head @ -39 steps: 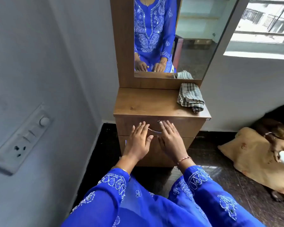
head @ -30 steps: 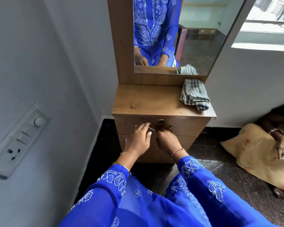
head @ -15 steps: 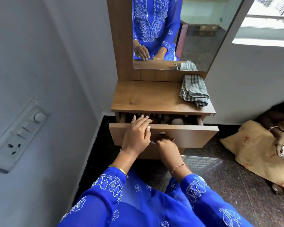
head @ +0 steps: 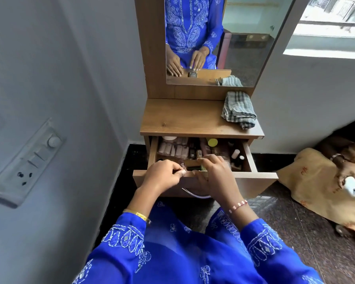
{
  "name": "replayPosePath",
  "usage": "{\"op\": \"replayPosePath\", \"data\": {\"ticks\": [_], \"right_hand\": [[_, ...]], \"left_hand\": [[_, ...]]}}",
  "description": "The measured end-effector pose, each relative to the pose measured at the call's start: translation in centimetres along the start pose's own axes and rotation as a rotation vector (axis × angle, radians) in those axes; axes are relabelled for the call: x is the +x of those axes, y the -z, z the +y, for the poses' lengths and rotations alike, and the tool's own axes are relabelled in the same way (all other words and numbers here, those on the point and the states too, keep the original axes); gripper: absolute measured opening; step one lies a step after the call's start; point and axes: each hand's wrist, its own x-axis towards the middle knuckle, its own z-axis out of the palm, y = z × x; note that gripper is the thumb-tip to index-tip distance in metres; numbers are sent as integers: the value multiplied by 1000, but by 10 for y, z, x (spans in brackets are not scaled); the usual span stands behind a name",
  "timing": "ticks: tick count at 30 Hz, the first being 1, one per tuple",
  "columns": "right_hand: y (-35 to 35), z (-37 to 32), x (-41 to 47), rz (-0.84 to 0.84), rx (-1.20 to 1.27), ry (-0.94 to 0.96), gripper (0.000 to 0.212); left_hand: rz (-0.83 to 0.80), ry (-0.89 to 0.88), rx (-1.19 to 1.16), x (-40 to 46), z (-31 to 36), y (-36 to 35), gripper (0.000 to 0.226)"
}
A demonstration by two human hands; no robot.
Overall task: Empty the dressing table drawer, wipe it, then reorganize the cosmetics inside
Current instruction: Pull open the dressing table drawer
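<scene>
Grey walls [head: 49,78] meet in a corner, and a small wooden dressing table stands there on a dark speckled floor [head: 295,232]; its counter [head: 182,117] carries only a folded checked cloth [head: 238,109] at the right back side, just under the mirror [head: 234,37]. On the left wall sits a switch panel [head: 29,162] with a socket and a round knob; on the floor at the right lies a tan bag [head: 316,181].

Below the counter the drawer [head: 254,179] is pulled out, and it is full of cosmetics [head: 176,148]: a row of pale tubes at the left, small dark bottles in the middle, a round yellow lid [head: 212,142] at the back, two small white-capped bottles [head: 235,153] at the right side.

Both hands are at the front edge of the drawer; the left hand [head: 164,176] has its fingers curled and they grip the top of the drawer front; the right hand [head: 215,173] reaches over the same edge with bent fingers that touch the things just inside, but I cannot tell if it already holds one of them. Blue embroidered sleeves [head: 131,238] cover both arms; a yellow bangle is on the left wrist, a pink and white band on the right wrist.
</scene>
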Motion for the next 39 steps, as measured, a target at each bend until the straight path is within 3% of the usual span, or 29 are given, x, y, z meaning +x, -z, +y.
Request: {"op": "replayPosePath", "data": {"ticks": [2, 11, 19, 29, 33, 35, 39], "right_hand": [[-2, 3, -2, -192, 39, -74, 27], [12, 5, -15, -449, 108, -26, 39], [21, 4, -30, -674, 218, -22, 37], [19, 6, -21, -799, 314, -73, 42], [16, 10, -12, -849, 474, -170, 39], [15, 11, -7, -774, 541, -230, 33], [13, 16, 10, -487, 559, -322, 29]], "left_hand": [[-57, 24, -7, -6, 1, 2, 22], [-406, 59, -192, -26, -6, 9, 21], [-675, 25, -81, -42, 7, 9, 26], [-708, 35, -117, -36, 2, 12, 21], [-694, 163, -278, -32, -1, 12, 17], [-584, 196, -420, -27, -2, 10, 21], [-200, 200, -639, -8, -1, 0, 21]]}}
